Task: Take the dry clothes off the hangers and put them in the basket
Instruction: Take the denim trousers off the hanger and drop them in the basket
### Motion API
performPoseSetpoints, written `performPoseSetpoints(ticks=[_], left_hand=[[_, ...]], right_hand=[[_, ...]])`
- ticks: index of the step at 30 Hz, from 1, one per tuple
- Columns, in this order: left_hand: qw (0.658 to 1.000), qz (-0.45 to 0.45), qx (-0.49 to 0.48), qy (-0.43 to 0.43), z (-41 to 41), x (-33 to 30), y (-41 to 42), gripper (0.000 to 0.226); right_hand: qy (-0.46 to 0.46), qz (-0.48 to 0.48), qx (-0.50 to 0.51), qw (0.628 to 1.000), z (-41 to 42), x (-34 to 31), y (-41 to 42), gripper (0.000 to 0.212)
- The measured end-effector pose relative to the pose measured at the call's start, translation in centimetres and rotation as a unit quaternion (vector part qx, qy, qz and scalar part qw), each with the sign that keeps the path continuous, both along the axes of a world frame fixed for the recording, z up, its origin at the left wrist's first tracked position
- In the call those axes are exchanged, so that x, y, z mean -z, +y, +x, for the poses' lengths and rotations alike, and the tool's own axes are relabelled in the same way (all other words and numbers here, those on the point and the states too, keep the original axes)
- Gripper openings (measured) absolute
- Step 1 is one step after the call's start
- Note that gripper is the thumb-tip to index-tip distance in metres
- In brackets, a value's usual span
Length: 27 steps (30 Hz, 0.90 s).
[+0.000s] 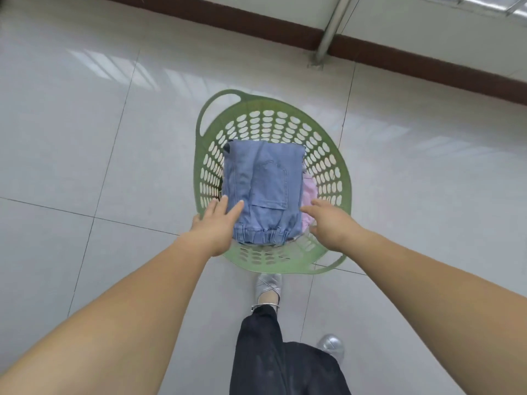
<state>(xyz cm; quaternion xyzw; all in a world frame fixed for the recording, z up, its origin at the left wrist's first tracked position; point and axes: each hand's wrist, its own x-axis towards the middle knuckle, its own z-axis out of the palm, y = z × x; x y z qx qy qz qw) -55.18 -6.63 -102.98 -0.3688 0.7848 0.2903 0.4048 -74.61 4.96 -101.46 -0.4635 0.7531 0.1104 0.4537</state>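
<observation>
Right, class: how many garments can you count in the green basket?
2: folded blue jeans on top in the green basket, and a pink garment peeking out at their right. More may be hidden underneath.

Floor [85,132]: I stand on large pale grey glossy tiles with thin dark grout lines.
Skirting [256,22]: a dark brown band runs along the foot of the wall ahead of me, slanting down to the right.
Wall [285,4]: white above the skirting.
Pole [330,29]: a grey metal post meets the floor at the skirting.
Light: soft striped daylight reflections lie on the tiles before me.
Window grille [484,4]: pale bars show at top right.
</observation>
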Motion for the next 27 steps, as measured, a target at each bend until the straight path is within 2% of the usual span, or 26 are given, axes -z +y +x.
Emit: performPoseSetpoints(ticks=[5,9,14,20,24,27], left_hand=[[0.999,-0.006,-0.003,0.037,-2.1,-2.2,1.8,0.089],[0.989,-0.038,-0.034,0.140,-5.1,-6.6,3.4,0.075],[0.958,-0.030,-0.065,0.278,-9.5,-16.1,8.9,0.052],[0.917,-0.032,-0.024,0.397,-13.5,-26.0,19.5,0.038],[0.888,-0.016,0.012,0.459,-16.3,-32.5,27.5,0.031],[0.852,-0.011,0.071,0.519,-19.7,-37.5,34.6,0.026]], right_hand=[[0.002,-0.026,0.004,1.000,-0.1,-3.2,0.6,0.051],[0.011,-0.108,0.056,0.992,-0.8,-7.8,1.7,0.044],[0.015,-0.208,0.156,0.966,-1.8,-15.6,6.4,0.033],[0.026,-0.298,0.289,0.909,-3.1,-25.9,18.2,0.027],[0.050,-0.353,0.374,0.856,-4.3,-32.1,28.0,0.026],[0.095,-0.397,0.425,0.808,-5.7,-37.1,36.3,0.023]])
